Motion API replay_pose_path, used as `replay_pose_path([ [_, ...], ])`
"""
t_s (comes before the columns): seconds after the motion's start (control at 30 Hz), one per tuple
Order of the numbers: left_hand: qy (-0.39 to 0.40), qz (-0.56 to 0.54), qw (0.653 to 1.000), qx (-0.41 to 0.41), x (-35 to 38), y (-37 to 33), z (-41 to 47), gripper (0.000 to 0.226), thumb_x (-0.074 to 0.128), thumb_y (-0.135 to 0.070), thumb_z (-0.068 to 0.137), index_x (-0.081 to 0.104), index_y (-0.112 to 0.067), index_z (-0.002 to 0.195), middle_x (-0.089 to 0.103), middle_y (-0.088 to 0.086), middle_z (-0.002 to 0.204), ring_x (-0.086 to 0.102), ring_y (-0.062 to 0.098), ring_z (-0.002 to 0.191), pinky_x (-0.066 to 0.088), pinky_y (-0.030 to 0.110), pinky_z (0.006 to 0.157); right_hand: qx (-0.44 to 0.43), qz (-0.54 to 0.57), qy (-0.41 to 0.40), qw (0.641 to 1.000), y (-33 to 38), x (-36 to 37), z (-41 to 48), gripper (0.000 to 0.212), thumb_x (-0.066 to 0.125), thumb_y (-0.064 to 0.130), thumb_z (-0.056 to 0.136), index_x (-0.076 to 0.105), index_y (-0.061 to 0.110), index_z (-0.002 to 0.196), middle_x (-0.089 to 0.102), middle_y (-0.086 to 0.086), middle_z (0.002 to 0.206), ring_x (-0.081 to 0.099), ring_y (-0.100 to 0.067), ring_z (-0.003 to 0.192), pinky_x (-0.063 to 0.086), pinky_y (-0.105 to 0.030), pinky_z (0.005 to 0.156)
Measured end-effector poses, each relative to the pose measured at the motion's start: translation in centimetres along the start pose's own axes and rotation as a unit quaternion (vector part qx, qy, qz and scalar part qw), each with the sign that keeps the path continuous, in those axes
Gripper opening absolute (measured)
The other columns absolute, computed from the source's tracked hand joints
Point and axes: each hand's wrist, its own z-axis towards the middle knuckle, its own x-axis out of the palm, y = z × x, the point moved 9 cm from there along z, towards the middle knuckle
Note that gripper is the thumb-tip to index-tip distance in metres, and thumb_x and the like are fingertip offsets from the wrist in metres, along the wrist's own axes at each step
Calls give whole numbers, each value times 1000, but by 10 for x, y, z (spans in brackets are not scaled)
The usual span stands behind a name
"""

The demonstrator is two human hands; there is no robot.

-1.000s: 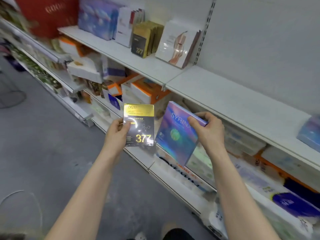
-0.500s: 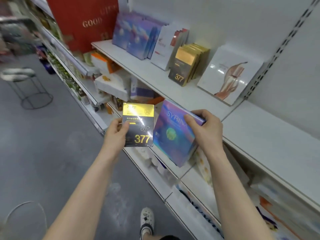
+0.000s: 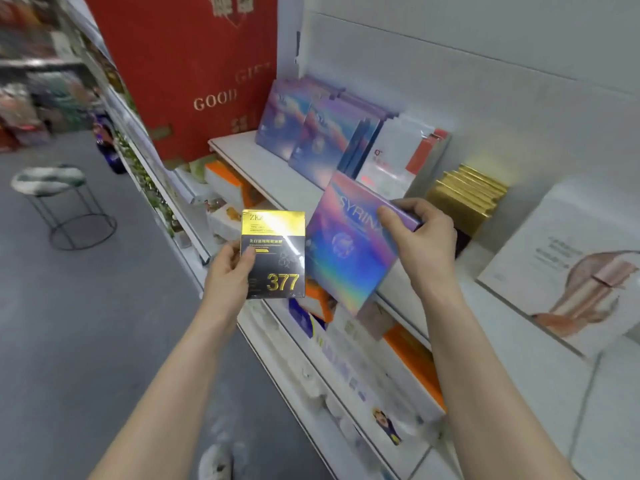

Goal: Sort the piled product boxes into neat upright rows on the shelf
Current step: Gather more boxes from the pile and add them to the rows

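A person faces a white shelf with a box in each hand, both held in the air just in front of the shelf's edge. The left hand grips the lower corner of an upright black and gold box. The right hand clasps the top edge of a tilted purple box. A purple row and a gold row stand on the shelf. This looks like the carrying step. Next, each box probably needs to be stood upright against its matching row.

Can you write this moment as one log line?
left hand: holds black-and-gold box | right hand: holds purple box | shelf: neither box placed yet
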Motion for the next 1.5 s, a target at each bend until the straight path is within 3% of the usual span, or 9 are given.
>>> replay_pose_path([
  [0.13,28,-5,1000,-2,-6,-4,75,26,48,-25,101,56,-14,123,68,3,113,65,18,99,53,30,75,-21,-3,-33,999,11,37,49,20,69,33,90,65,18,102,69,9,95,69,-2,83,56,-25,67],
  [0.3,63,-1,998,0,-25,-26,161,21,47,-22,101,55,-17,120,67,-2,106,65,12,91,51,27,71,-28,-48,-83,995,24,103,114,13,71,34,85,66,27,95,70,10,93,68,-11,89,57,-34,81],
  [0.47,75,9,997,1,-46,-42,233,15,45,-19,102,54,-16,114,66,-2,98,64,11,82,52,29,71,-35,-126,-80,988,28,185,173,28,70,33,84,72,16,106,72,5,102,64,-9,93,47,-24,85],
  [0.67,77,14,997,-23,-58,-36,284,19,46,-22,101,54,-15,117,67,0,101,65,14,86,51,29,70,-66,-155,-78,983,36,249,231,31,72,29,86,67,12,111,70,-1,110,63,-16,104,44,-26,87],
  [0.93,79,17,996,-26,-54,-33,322,18,47,-19,101,56,-17,116,68,-2,99,65,8,80,51,24,65,-176,-379,-6,908,57,312,301,36,65,25,87,66,18,122,66,-13,112,55,-37,108,45,-40,86],
  [1.13,97,10,995,-27,-47,-31,332,20,47,-17,101,56,-20,119,69,-3,102,66,8,84,52,24,67,-215,-433,-57,873,45,315,322,27,67,15,80,71,4,106,62,-19,102,54,-39,97,41,-40,81],
  [1.3,116,18,992,-35,-41,-29,332,14,47,-20,101,58,-26,107,69,0,105,66,13,91,53,32,78,-238,-440,-37,865,43,315,316,31,66,7,79,69,1,109,60,-20,106,54,-41,97,45,-42,80],
  [1.4,136,24,990,-39,-36,-26,330,19,46,-22,101,57,-23,117,69,-3,107,67,11,93,52,28,74,-253,-385,-76,884,46,299,286,32,61,3,83,68,4,115,62,-18,110,56,-38,99,46,-40,83],
  [1.5,156,41,987,-28,-29,-24,327,22,46,-24,101,56,-19,120,69,-2,107,67,9,92,51,24,71,-182,-269,-35,945,27,288,245,27,56,17,92,69,13,115,65,-8,107,60,-24,96,48,-36,84],
])
